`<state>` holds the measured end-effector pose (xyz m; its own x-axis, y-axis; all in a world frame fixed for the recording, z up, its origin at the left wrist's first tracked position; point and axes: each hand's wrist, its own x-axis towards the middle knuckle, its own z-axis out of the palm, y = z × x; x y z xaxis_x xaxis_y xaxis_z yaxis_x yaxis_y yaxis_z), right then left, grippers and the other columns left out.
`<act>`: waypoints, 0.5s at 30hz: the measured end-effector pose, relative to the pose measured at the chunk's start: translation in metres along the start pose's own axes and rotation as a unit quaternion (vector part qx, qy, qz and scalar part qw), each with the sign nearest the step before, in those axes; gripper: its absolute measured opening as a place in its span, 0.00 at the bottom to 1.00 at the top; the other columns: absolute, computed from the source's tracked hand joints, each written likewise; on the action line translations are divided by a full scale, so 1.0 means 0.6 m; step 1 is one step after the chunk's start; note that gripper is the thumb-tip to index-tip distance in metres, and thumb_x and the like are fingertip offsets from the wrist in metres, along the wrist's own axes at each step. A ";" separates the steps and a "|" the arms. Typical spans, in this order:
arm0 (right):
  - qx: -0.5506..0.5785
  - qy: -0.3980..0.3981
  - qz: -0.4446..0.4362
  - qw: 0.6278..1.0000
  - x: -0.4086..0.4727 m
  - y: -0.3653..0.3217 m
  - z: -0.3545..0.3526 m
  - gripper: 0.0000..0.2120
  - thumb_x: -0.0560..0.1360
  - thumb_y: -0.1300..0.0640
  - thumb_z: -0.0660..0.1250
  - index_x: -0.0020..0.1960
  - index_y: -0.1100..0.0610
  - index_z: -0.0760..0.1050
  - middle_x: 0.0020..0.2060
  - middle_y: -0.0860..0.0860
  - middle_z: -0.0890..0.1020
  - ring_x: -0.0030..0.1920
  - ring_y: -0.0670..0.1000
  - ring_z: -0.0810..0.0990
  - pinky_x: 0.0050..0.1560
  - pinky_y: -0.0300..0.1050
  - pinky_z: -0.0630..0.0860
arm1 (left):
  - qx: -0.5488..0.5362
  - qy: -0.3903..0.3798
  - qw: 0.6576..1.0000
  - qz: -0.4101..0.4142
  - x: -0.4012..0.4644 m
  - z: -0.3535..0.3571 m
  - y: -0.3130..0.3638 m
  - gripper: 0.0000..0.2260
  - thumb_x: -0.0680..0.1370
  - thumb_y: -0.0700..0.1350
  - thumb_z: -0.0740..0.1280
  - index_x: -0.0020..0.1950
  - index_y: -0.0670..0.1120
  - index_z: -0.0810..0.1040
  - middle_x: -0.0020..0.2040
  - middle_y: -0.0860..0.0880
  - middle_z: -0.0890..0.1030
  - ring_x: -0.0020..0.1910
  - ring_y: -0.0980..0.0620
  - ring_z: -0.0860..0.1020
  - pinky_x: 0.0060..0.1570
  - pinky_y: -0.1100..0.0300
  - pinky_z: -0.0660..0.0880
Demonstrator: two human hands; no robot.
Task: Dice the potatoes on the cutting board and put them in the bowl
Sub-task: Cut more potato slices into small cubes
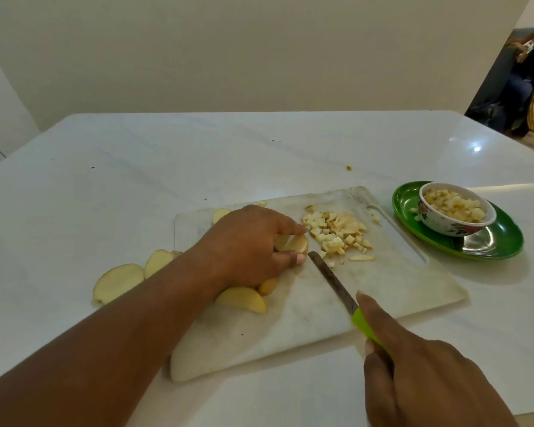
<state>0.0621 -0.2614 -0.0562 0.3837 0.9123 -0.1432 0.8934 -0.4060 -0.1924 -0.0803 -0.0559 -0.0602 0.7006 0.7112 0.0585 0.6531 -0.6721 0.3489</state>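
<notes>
- We see a pale, marbled cutting board (305,303) lying at an angle on the white tabletop (136,155), with a handle slot near its right edge.
- Our left hand (247,245) is curled over a stack of potato slices (292,243) near the middle of the board, the forefinger and thumb pinching it in place; the slices are pale yellow with a thin tan skin at the rim.
- Our right hand (426,374) grips the lime-green handle of a knife (336,285), the forefinger stretched along the top; the narrow blade lies low over the board, its tip just beside the held slices.
- Just right of the blade tip sits a heap of diced potato (336,234): small, uneven cubes, cream to light brown, with a few loose bits and one long sliver at the heap's near edge.
- More potato slices wait on the left: two large ones (119,282) on the tabletop just off the board, one (242,298) on the board below our left wrist, and another (221,214) peeking out beyond the hand.
- The bowl (453,224), white with a red and green floral pattern, stands on a glossy green plate (503,245) to the right of the board; it is heaped with diced potato, and a couple of cubes lie on the plate beside it.
- A single scrap of potato (349,167) lies on the tabletop beyond the board.
- We can read no writing or brand on any of these things.
</notes>
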 end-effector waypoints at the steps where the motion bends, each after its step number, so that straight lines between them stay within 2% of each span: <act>1: 0.003 0.009 0.007 1.000 0.005 0.005 -0.001 0.31 0.80 0.44 0.50 0.74 0.29 0.36 0.43 0.47 0.78 0.45 0.44 0.78 0.47 0.36 0.73 | -0.002 0.007 1.000 -0.004 0.002 0.000 0.000 0.23 0.76 0.65 0.70 0.70 0.66 0.76 0.69 0.62 0.78 0.70 0.57 0.72 0.68 0.53 0.72; 6: 0.031 0.051 0.014 0.998 0.026 0.016 -0.017 0.30 0.80 0.46 0.52 0.76 0.30 0.43 0.47 0.48 0.78 0.45 0.46 0.76 0.49 0.40 0.74 | -0.039 0.044 0.998 -0.024 -0.006 -0.001 -0.006 0.27 0.71 0.66 0.74 0.69 0.68 0.76 0.66 0.62 0.80 0.67 0.59 0.74 0.62 0.60 0.72; 8: 0.040 0.060 -0.005 0.997 0.029 0.001 -0.020 0.29 0.80 0.45 0.52 0.77 0.31 0.44 0.50 0.47 0.80 0.44 0.47 0.75 0.49 0.41 0.74 | -0.061 0.047 0.997 -0.027 -0.010 -0.003 -0.012 0.31 0.69 0.66 0.76 0.71 0.69 0.73 0.65 0.64 0.79 0.68 0.59 0.73 0.64 0.60 0.71; 10: 0.055 0.067 -0.032 0.996 0.036 -0.016 -0.014 0.29 0.80 0.46 0.52 0.78 0.33 0.45 0.48 0.46 0.80 0.42 0.46 0.75 0.48 0.42 0.75 | -0.076 0.048 0.995 -0.030 -0.010 -0.003 -0.015 0.35 0.69 0.64 0.77 0.74 0.70 0.68 0.63 0.66 0.80 0.69 0.59 0.73 0.66 0.58 0.72; 12: 0.064 0.080 -0.050 0.993 0.052 -0.027 -0.007 0.29 0.80 0.48 0.51 0.78 0.35 0.47 0.44 0.46 0.79 0.41 0.45 0.75 0.45 0.43 0.75 | -0.085 0.048 0.995 -0.033 -0.008 -0.003 -0.018 0.39 0.69 0.64 0.78 0.76 0.71 0.63 0.62 0.66 0.80 0.66 0.61 0.74 0.62 0.61 0.72; 15: 0.053 0.107 -0.048 0.992 0.078 -0.025 -0.007 0.30 0.79 0.52 0.53 0.79 0.40 0.50 0.45 0.47 0.79 0.40 0.46 0.75 0.44 0.46 0.76 | -0.098 0.045 0.993 -0.037 -0.005 -0.003 -0.023 0.43 0.69 0.63 0.78 0.77 0.71 0.58 0.62 0.66 0.81 0.60 0.64 0.72 0.55 0.68 0.68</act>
<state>0.0675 -0.2125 -0.0561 0.3482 0.9332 0.0885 0.9034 -0.3089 -0.2972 -0.0922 -0.0485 -0.0635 0.6186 0.7785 0.1064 0.6266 -0.5705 0.5310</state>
